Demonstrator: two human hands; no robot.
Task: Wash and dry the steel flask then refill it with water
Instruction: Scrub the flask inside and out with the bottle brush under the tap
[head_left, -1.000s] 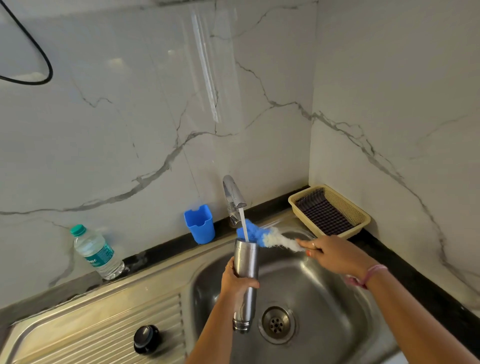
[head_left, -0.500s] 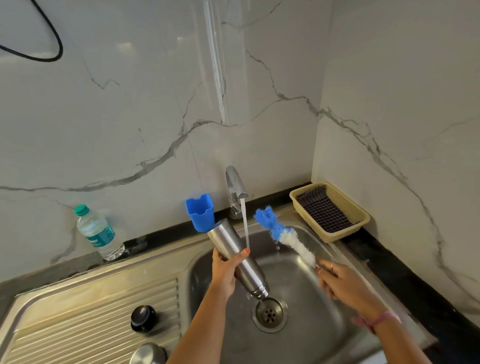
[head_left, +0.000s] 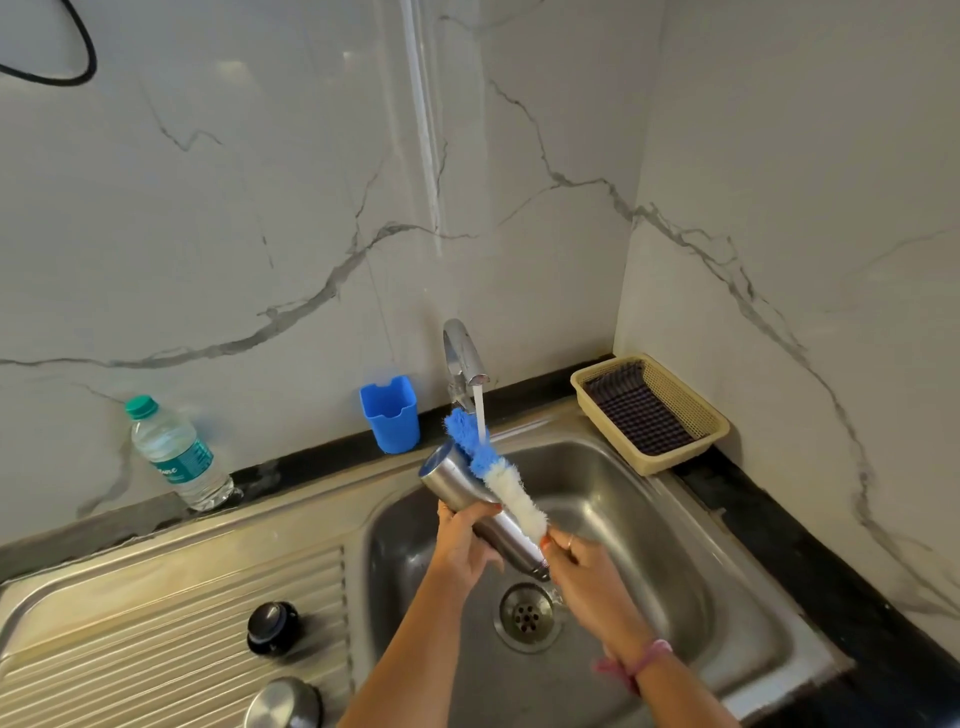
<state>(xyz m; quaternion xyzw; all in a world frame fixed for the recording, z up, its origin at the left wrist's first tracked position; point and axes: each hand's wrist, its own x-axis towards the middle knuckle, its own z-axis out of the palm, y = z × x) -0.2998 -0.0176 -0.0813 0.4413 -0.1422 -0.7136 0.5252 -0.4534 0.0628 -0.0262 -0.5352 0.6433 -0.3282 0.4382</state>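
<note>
My left hand (head_left: 465, 543) grips the steel flask (head_left: 457, 480) around its middle, tilted over the sink (head_left: 691, 566) with its base up to the left and its mouth down toward the drain (head_left: 527, 617). My right hand (head_left: 584, 571) holds the handle of a bottle brush (head_left: 498, 473), whose white and blue bristles lie against the flask's outside. The brush's blue tip sits under the water running from the tap (head_left: 462, 358).
A blue cup (head_left: 390, 414) stands left of the tap. A plastic water bottle (head_left: 174, 457) leans by the wall. A beige basket (head_left: 652, 410) with a dark cloth sits at the right corner. A black cap (head_left: 272, 626) and a steel lid (head_left: 284, 704) rest on the drainboard.
The flask went from upright under the tap to tilted mouth-down. The brush moved from beside the flask to lying against its outside.
</note>
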